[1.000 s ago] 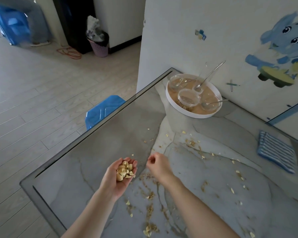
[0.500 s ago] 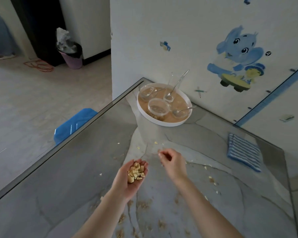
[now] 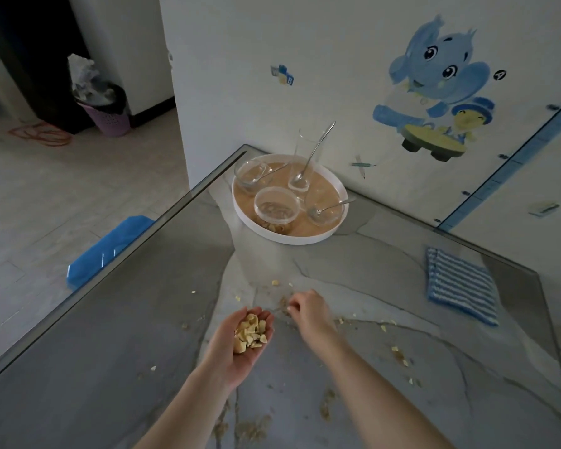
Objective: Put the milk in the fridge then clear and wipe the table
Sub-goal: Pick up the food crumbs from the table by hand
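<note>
Crumbs (image 3: 250,333) heaped in the loosely cupped, palm-up left hand (image 3: 237,354), same as a second ago; right hand (image 3: 308,311) now further up the table (image 3: 127,367), fingertips pinching a crumb (image 3: 289,308). Clearing underway, wiping not yet. Left table edge pretty close; plenty of open room toward tray (image 3: 292,242) and cloth (image 3: 460,286).

- table (image 3: 110,367): grey with dark veins and a paler grey band through the middle; tan and yellow specks.
- crumbs (image 3: 250,332): pale yellow.
- tray (image 3: 240,210): white rim, tan inside.
- bowls (image 3: 276,207): clear, colourless.
- cloth (image 3: 460,286): blue and white stripes.
- wall (image 3: 240,59): white.
- elephant sticker (image 3: 434,72): blue, with yellow and black parts.
- stool (image 3: 110,244): bright blue.
- bin (image 3: 110,121): lilac, black liner.
- cord (image 3: 39,134): red.
- floor (image 3: 46,196): pale grey-beige planks.
</note>
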